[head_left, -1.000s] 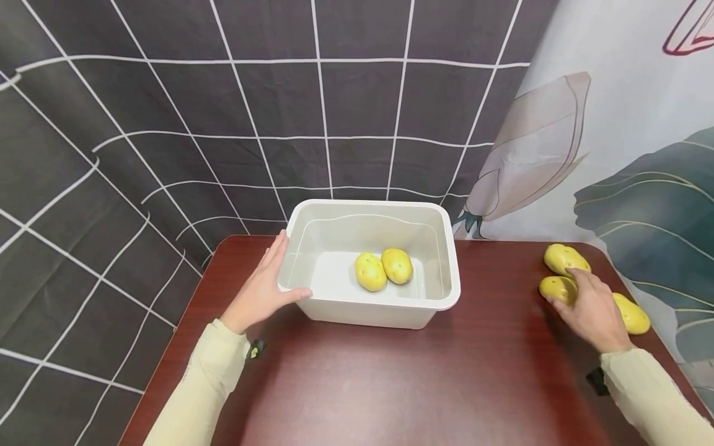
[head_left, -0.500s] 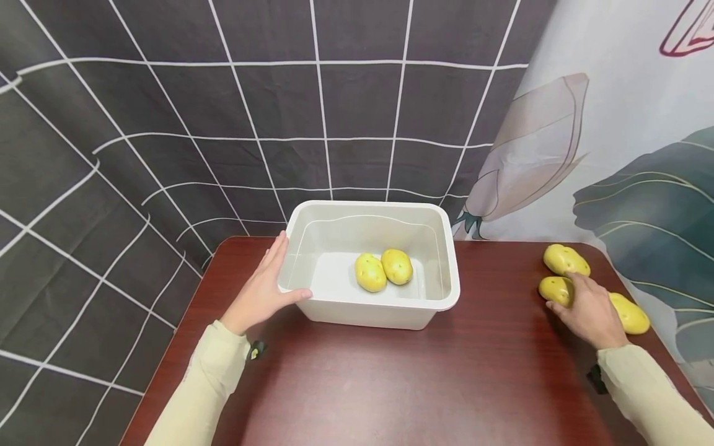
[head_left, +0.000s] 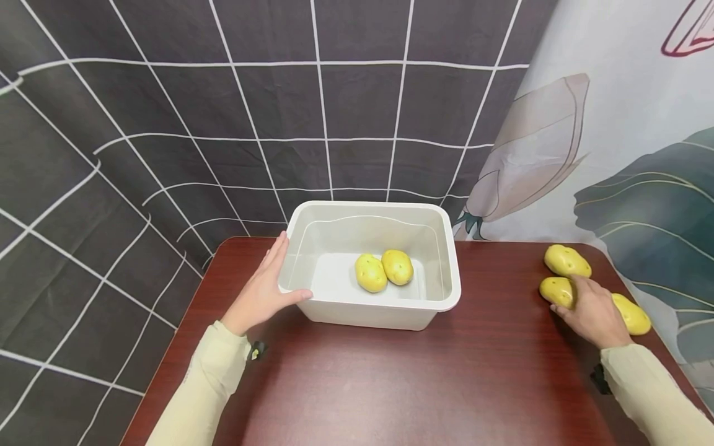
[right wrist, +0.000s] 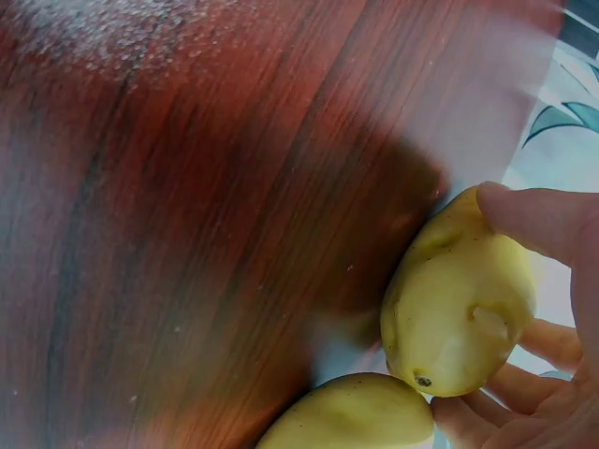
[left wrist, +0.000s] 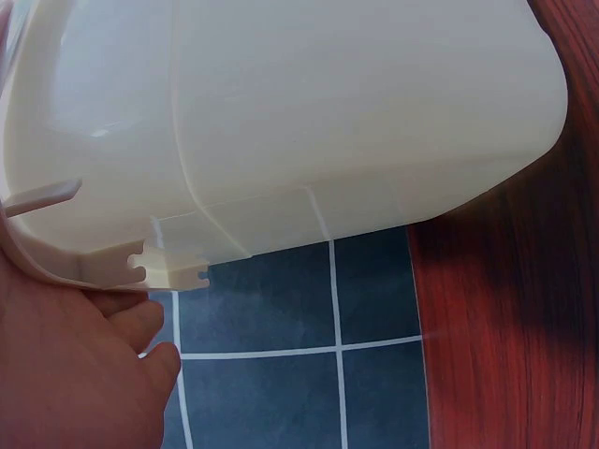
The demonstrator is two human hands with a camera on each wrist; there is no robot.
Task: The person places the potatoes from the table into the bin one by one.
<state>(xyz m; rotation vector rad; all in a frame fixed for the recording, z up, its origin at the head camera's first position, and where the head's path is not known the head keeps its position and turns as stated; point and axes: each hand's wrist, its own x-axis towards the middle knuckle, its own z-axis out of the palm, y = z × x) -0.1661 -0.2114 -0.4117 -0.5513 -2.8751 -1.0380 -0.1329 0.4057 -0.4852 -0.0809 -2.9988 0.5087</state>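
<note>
In the head view my left hand rests at the left side of a white plastic bin, fingers straight along the left rim and thumb across the front corner. Two yellow potatoes, a left one and a right one, lie side by side in the bin. At the table's right side my right hand holds a potato; in the right wrist view the thumb presses one end of this potato and the fingers lie around its far side. A second potato sits right beside it.
One potato lies behind the right hand, another to its right, near the table edge. The dark red wooden table backs onto a grey gridded curtain and a white patterned one.
The right hand stays at the same potato, its fingers shifting only slightly on it. My left hand and the bin have not visibly moved.
</note>
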